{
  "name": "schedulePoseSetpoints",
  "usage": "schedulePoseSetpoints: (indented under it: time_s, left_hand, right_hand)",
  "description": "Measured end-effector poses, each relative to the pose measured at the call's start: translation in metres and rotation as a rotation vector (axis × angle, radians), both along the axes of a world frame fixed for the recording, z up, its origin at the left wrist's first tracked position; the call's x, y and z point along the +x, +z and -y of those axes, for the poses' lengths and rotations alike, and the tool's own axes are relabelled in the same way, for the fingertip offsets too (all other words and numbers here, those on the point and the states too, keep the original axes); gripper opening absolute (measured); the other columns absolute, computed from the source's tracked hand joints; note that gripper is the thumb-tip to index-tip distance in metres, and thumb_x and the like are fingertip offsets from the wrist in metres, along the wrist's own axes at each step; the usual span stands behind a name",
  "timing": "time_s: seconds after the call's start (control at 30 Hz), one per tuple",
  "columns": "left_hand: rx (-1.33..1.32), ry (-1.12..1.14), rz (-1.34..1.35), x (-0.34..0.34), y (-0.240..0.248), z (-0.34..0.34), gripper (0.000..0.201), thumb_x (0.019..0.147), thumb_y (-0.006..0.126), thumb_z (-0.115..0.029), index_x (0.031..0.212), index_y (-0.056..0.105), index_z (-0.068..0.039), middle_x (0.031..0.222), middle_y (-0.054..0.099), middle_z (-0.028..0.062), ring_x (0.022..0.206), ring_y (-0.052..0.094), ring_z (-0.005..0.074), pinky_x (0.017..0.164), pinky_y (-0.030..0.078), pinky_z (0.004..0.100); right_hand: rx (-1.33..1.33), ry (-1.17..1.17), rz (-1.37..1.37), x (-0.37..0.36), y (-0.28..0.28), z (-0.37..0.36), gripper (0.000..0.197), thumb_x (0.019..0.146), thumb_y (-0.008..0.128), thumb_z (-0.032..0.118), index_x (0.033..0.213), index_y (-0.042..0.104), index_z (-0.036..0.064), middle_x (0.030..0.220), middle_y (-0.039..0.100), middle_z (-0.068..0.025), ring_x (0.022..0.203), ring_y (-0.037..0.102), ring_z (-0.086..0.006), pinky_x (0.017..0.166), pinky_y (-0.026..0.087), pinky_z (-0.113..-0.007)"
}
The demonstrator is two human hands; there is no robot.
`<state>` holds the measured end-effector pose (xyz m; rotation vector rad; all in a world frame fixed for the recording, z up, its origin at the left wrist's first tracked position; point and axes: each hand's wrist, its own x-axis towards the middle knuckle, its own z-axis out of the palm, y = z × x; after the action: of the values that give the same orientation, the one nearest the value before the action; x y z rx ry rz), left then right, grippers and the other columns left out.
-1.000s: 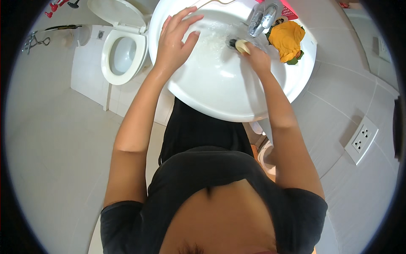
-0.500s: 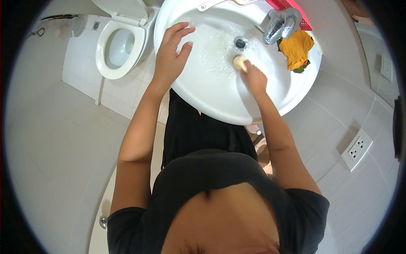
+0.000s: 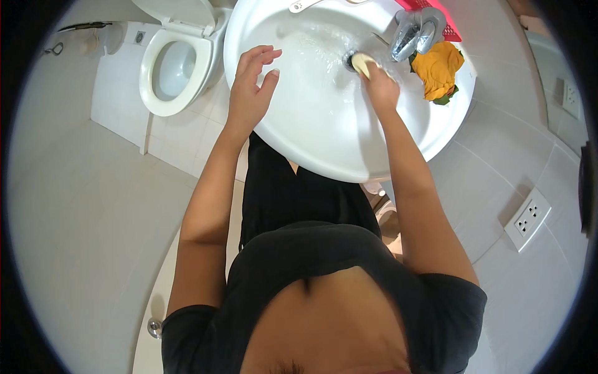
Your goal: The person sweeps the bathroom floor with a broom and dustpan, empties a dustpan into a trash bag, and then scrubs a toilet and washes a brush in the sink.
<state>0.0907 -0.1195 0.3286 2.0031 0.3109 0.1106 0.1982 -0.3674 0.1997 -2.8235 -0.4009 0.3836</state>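
Observation:
My right hand (image 3: 381, 90) is closed on a small, rounded, cream-coloured piece (image 3: 360, 62) whose kind I cannot make out. It is held inside the white washbasin (image 3: 311, 140), beside the dark drain (image 3: 349, 59). Over the basin's left side hovers my left hand (image 3: 250, 90), its fingers apart and loosely bent, holding nothing. Water ripples in the bowl around the drain. A chrome faucet (image 3: 406, 45) stands at the back right. Next to it, a crumpled mustard-yellow cloth (image 3: 439, 71) with dark green edges lies on the basin's rim.
Behind the faucet is a red perforated basket (image 3: 453, 32). A white handle (image 3: 304, 5) lies across the far rim. To the left stands a toilet (image 3: 149, 93) with its lid raised. A white power socket (image 3: 527, 219) is on the right wall.
My right hand has moved the cream piece farther away, from below the drain to right beside it. My left hand has dropped slightly closer to me and stays apart from the basin.

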Motion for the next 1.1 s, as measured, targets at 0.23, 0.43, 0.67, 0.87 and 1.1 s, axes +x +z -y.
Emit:
schedulePoseSetpoints:
  time_s: [0.23, 0.43, 0.67, 0.87, 1.1]
  left_hand:
    - [0.044, -0.016, 0.040, -0.015, -0.004, 0.000, 0.028, 0.083, 0.054, -0.007, 0.110, 0.060, -0.010, 0.124, 0.047, 0.0047, 0.111, 0.048, 0.0185, 0.090, 0.040, 0.0331]
    - [0.046, 0.009, 0.066, -0.020, -0.001, 0.000, 0.027, 0.083, 0.055, -0.008, 0.109, 0.061, -0.011, 0.123, 0.048, 0.0037, 0.109, 0.049, 0.0175, 0.089, 0.040, 0.0333]
    - [0.127, 0.009, 0.150, -0.025, -0.001, 0.000, 0.025, 0.084, 0.054, -0.011, 0.108, 0.062, -0.014, 0.122, 0.048, 0.0004, 0.101, 0.053, 0.0152, 0.075, 0.044, 0.0285]
    - [0.069, -0.041, 0.137, -0.045, 0.002, -0.012, 0.024, 0.084, 0.054, -0.011, 0.107, 0.062, -0.011, 0.122, 0.047, 0.0034, 0.110, 0.048, 0.0193, 0.089, 0.040, 0.0325]
    - [0.027, -0.124, 0.147, -0.078, 0.025, -0.028, 0.023, 0.083, 0.054, -0.008, 0.105, 0.061, -0.008, 0.121, 0.049, 0.0075, 0.112, 0.049, 0.0233, 0.092, 0.041, 0.0332]
  right_hand:
    - [0.274, 0.047, 0.078, -0.043, 0.063, 0.002, 0.022, 0.079, 0.063, 0.019, 0.093, 0.053, 0.0059, 0.083, 0.059, -0.0151, 0.080, 0.058, -0.0343, 0.069, 0.045, -0.042]
    - [0.246, 0.265, -0.363, -0.114, 0.063, -0.009, 0.017, 0.077, 0.054, 0.008, 0.093, 0.054, 0.0023, 0.100, 0.058, -0.0182, 0.094, 0.056, -0.0363, 0.080, 0.044, -0.043]
    - [0.332, 0.101, -0.255, -0.132, 0.084, -0.008, 0.015, 0.076, 0.056, 0.006, 0.090, 0.051, 0.0015, 0.092, 0.056, -0.0208, 0.089, 0.055, -0.0387, 0.077, 0.044, -0.042]
    - [0.257, 0.239, -0.223, -0.112, 0.123, -0.029, 0.029, 0.073, 0.059, 0.006, 0.102, 0.055, 0.0039, 0.100, 0.057, -0.0198, 0.093, 0.056, -0.0364, 0.077, 0.045, -0.043]
    - [0.351, 0.058, 0.296, -0.108, 0.114, -0.035, 0.025, 0.074, 0.059, 0.004, 0.098, 0.054, 0.0016, 0.093, 0.058, -0.0170, 0.087, 0.057, -0.0353, 0.075, 0.046, -0.041]
